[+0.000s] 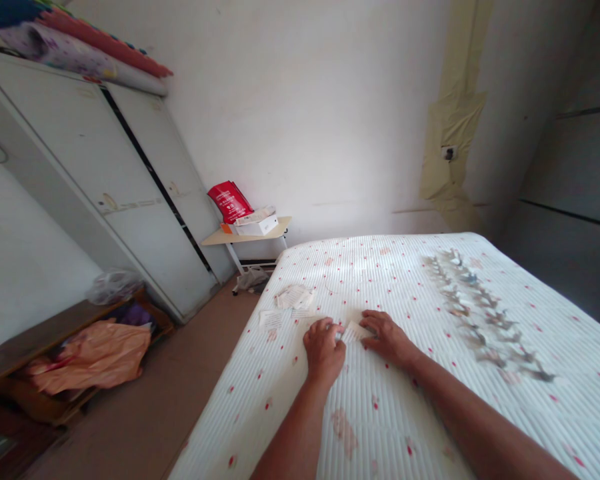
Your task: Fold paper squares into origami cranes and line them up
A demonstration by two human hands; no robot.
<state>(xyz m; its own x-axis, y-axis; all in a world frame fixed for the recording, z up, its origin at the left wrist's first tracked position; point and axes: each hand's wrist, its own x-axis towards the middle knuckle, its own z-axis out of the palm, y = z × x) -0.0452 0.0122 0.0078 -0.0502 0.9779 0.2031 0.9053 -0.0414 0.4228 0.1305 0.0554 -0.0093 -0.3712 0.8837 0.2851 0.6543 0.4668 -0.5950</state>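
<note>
A small slip of printed paper point(353, 331) lies between my two hands, low over the bed. My left hand point(324, 348) has its fingers curled, with thumb and index finger closed at the slip's left edge. From the other side, my right hand point(386, 339) pinches the slip's right edge between thumb and fingers. Just beyond my left hand are a loose pile of printed paper pieces point(294, 296) and a flat printed slip point(275, 320). To the right, several small folded-looking pieces point(480, 300) stand in rows, blurred, so their exact kind is unclear.
A white quilted bed cover point(380, 413) with red dots lies under everything. Beyond its far left corner stands a small table point(220, 237) bearing a white box point(257, 225) and a red bag point(230, 202). A wardrobe point(130, 180) and a low wooden bench point(10, 353) line the left.
</note>
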